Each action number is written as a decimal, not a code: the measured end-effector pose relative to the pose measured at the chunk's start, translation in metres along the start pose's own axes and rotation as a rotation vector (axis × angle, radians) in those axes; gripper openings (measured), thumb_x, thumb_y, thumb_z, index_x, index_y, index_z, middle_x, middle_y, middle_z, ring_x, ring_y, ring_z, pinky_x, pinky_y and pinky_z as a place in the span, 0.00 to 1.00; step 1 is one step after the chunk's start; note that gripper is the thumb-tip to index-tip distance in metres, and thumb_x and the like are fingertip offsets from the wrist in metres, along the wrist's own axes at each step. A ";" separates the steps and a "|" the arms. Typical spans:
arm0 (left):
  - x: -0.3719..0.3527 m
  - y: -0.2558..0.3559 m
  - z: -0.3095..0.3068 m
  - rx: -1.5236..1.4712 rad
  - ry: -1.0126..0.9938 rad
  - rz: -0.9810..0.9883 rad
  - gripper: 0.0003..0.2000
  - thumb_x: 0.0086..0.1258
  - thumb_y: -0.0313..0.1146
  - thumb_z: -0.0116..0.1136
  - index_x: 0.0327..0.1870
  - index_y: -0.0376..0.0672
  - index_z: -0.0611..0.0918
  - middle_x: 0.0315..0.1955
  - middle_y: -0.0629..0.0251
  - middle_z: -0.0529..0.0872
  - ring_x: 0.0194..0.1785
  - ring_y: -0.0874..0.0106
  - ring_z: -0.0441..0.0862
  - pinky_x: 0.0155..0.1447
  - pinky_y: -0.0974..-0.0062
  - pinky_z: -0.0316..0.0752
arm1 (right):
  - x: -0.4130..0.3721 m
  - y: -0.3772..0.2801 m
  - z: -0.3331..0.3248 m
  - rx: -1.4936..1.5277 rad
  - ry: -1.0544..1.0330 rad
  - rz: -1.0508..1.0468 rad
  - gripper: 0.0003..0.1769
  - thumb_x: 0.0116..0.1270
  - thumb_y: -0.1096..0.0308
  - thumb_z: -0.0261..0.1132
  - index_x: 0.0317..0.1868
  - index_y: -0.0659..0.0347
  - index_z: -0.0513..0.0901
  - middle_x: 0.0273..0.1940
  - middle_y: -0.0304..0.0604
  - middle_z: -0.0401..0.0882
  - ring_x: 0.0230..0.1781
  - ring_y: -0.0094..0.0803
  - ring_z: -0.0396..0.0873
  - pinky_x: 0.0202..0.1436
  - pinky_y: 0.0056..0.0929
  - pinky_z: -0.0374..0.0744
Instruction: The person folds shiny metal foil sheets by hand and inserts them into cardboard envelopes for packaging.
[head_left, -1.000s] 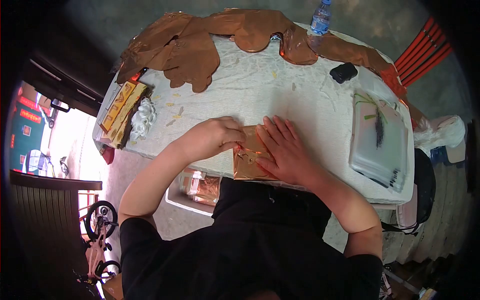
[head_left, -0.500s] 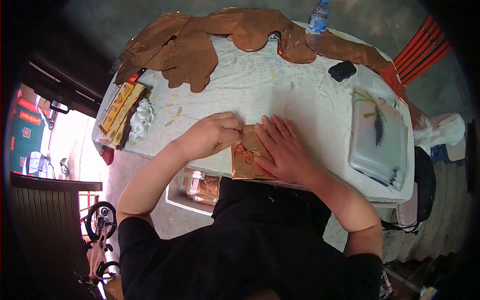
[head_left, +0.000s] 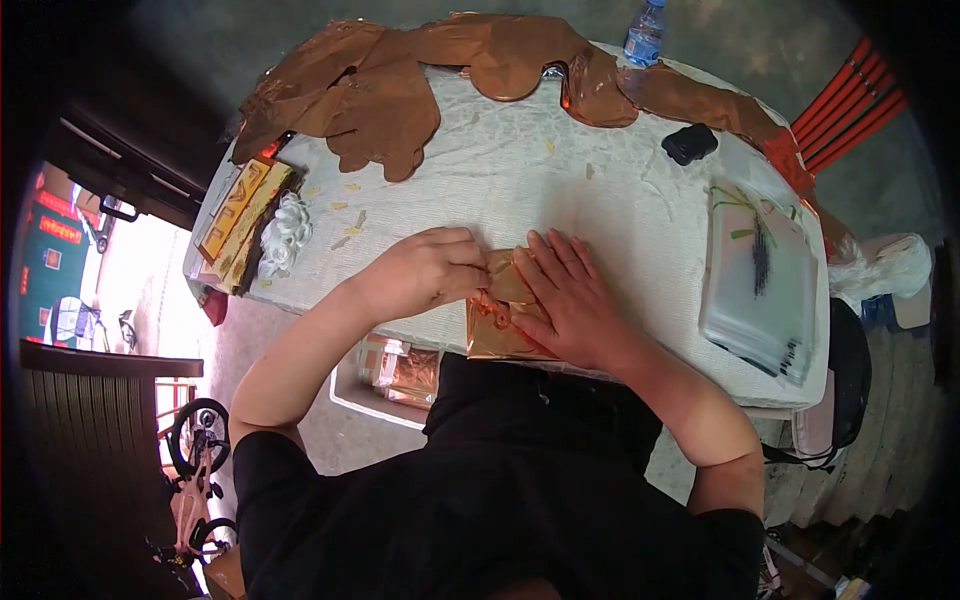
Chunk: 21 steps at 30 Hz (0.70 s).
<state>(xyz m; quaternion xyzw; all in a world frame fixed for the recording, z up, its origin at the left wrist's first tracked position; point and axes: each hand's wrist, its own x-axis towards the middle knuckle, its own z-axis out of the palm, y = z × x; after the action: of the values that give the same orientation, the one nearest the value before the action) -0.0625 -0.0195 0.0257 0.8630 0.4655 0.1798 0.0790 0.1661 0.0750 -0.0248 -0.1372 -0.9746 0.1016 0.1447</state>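
Observation:
A folded, shiny copper-coloured foil packet (head_left: 495,335) lies at the table's near edge, in front of my body. My left hand (head_left: 432,270) is at its upper left corner, fingers curled and pressed together on the foil; the fingertips are partly hidden. Flat on the packet's right side rests my right hand (head_left: 575,300), fingers stretched out and slightly spread, pressing it down. Between the hands, an orange-red crinkled patch (head_left: 492,308) shows on the foil, below a duller tan part (head_left: 510,280).
Flattened brown foil shapes (head_left: 385,110) line the far edge. A water bottle (head_left: 645,35) and black object (head_left: 690,145) are at far right. Clear plastic bags (head_left: 755,290) lie right; a gold box (head_left: 245,225) and white flowers (head_left: 287,235) left. A white bin (head_left: 345,395) with copper packets sits below.
Both hands keep nearly the same place on the foil packet. My left fingers have shifted very slightly at its corner, and the whole view has moved a little.

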 end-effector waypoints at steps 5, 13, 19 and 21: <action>0.004 -0.002 0.002 -0.019 0.011 0.016 0.06 0.58 0.31 0.62 0.35 0.42 0.82 0.36 0.66 0.81 0.43 0.64 0.77 0.47 0.69 0.76 | 0.000 0.000 0.000 0.013 -0.003 0.001 0.36 0.69 0.46 0.54 0.69 0.63 0.64 0.72 0.55 0.57 0.74 0.51 0.52 0.76 0.49 0.47; 0.007 -0.003 -0.001 -0.048 0.012 -0.018 0.06 0.59 0.31 0.61 0.34 0.41 0.81 0.35 0.65 0.80 0.45 0.64 0.77 0.49 0.68 0.76 | 0.000 0.001 -0.001 0.009 -0.019 -0.007 0.37 0.69 0.46 0.55 0.69 0.63 0.63 0.72 0.56 0.56 0.74 0.51 0.52 0.76 0.49 0.47; 0.005 -0.001 -0.003 -0.066 -0.009 -0.018 0.07 0.59 0.31 0.62 0.37 0.42 0.82 0.36 0.65 0.81 0.46 0.64 0.78 0.49 0.68 0.76 | 0.001 0.000 -0.002 -0.007 -0.009 -0.008 0.37 0.69 0.47 0.54 0.70 0.63 0.63 0.71 0.56 0.57 0.73 0.51 0.54 0.76 0.48 0.48; 0.005 0.001 -0.005 -0.040 0.006 -0.008 0.07 0.60 0.32 0.60 0.37 0.42 0.83 0.35 0.66 0.81 0.45 0.65 0.77 0.49 0.69 0.76 | 0.001 0.000 -0.002 -0.010 -0.006 -0.009 0.36 0.69 0.47 0.54 0.70 0.63 0.63 0.71 0.56 0.58 0.73 0.51 0.54 0.76 0.48 0.48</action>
<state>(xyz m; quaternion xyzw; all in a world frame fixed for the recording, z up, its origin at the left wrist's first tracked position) -0.0606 -0.0157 0.0318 0.8589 0.4654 0.1911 0.0956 0.1658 0.0757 -0.0227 -0.1332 -0.9762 0.0962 0.1418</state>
